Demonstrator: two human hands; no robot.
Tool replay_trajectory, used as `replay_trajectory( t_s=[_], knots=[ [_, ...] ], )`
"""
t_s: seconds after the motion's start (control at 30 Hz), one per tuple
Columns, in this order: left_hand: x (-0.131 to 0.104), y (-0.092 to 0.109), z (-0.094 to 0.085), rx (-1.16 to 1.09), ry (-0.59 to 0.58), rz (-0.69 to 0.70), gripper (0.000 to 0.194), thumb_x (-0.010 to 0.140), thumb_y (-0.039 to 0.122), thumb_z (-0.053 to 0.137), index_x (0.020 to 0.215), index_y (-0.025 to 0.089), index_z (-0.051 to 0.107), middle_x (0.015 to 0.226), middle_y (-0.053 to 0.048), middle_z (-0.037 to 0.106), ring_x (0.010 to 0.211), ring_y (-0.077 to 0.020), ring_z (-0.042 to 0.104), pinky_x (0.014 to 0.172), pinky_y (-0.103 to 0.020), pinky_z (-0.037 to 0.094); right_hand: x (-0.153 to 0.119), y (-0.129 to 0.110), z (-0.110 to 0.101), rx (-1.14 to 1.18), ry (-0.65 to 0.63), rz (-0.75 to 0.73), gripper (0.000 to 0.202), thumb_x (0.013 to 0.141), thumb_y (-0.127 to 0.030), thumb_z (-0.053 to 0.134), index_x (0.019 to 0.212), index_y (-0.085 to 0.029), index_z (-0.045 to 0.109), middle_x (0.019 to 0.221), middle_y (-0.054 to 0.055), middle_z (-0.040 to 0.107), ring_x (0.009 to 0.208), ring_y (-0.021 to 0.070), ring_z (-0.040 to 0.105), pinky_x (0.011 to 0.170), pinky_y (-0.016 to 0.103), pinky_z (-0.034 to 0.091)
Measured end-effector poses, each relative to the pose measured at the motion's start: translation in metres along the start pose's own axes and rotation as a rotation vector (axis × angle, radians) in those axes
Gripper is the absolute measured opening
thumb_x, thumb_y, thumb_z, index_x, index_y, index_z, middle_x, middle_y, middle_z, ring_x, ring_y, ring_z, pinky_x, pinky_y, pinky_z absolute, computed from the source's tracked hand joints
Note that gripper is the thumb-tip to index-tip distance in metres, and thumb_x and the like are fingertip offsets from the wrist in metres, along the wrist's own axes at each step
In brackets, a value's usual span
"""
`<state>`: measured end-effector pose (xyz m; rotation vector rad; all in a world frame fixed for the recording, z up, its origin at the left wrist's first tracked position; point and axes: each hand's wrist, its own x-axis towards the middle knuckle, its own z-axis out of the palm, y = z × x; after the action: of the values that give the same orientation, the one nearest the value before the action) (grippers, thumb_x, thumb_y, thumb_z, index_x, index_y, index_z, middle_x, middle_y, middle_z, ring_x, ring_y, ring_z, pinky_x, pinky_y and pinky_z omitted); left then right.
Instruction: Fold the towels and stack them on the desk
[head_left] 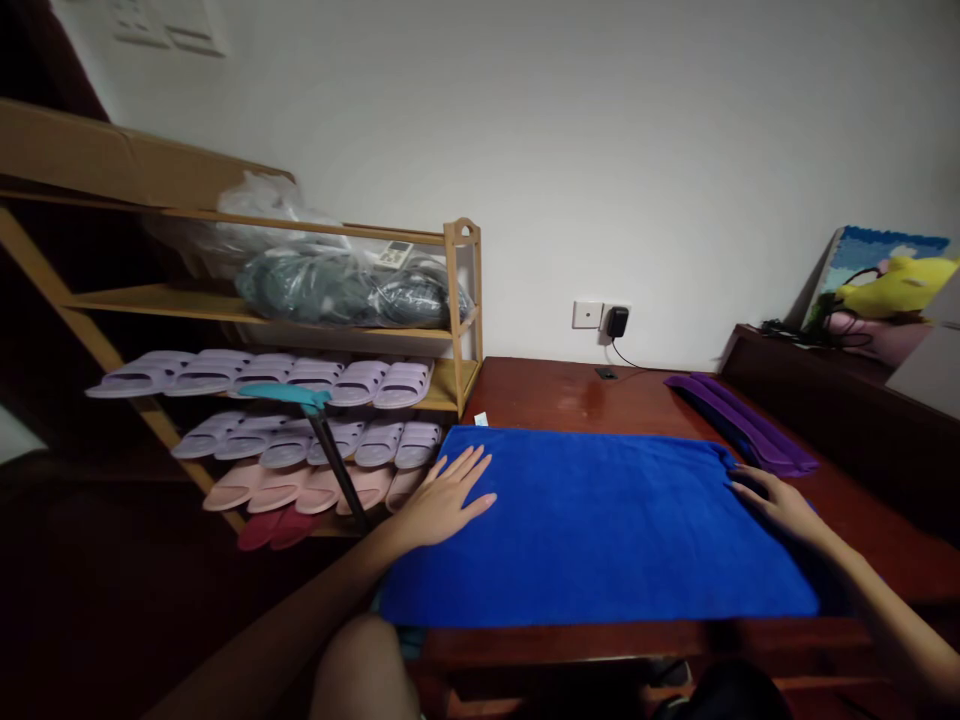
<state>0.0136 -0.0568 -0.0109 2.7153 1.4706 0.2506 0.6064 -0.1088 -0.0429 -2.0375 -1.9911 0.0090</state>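
A blue cloth [600, 530] lies spread on the dark red wooden table [540, 390], with small wrinkles near its right edge. My left hand [448, 500] rests flat on the cloth's left side, its fingers spread. At the upper right corner, my right hand [776, 503] touches the cloth's edge with bent fingertips, where the fabric bunches a little; the fingers look pressed together on it. A small white tag sticks out at the cloth's top left corner. Beyond my right hand lies a folded purple cloth [750, 430].
On the left stands a wooden rack [454, 300] with lilac slippers [337, 375], pink slippers and a plastic-wrapped bundle [352, 285]. A teal-topped pole [337, 460] stands before it. A black adapter [617, 321] is plugged into the wall; a yellow toy [892, 287] sits at right.
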Motion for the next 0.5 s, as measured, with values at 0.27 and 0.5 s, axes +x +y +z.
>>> replay_trajectory(
  t_s=[0.27,0.5],
  knots=[
    [0.0,-0.001,0.0,-0.014,0.01,0.007,0.067,0.092,0.061,0.03,0.147,0.022,0.027,0.152,-0.008,0.022,0.141,-0.0258,0.019,0.112,-0.048,0.016,0.028,0.012,-0.027,-0.377,0.033,0.233,0.043,0.087,-0.026,0.032,0.117,-0.016,0.06,0.103,0.016,0.066,0.095,0.0297,0.062,0.078,0.042,0.048],
    [0.0,-0.001,-0.001,-0.012,0.031,0.015,0.063,0.093,0.059,0.033,0.146,0.026,0.028,0.152,-0.007,0.025,0.139,-0.0267,0.022,0.111,-0.049,0.018,0.051,-0.011,-0.017,-0.511,0.229,0.117,0.053,0.092,-0.048,0.026,0.129,-0.021,0.052,0.136,0.014,0.047,0.126,0.0339,0.037,0.097,0.055,0.033]
  ],
)
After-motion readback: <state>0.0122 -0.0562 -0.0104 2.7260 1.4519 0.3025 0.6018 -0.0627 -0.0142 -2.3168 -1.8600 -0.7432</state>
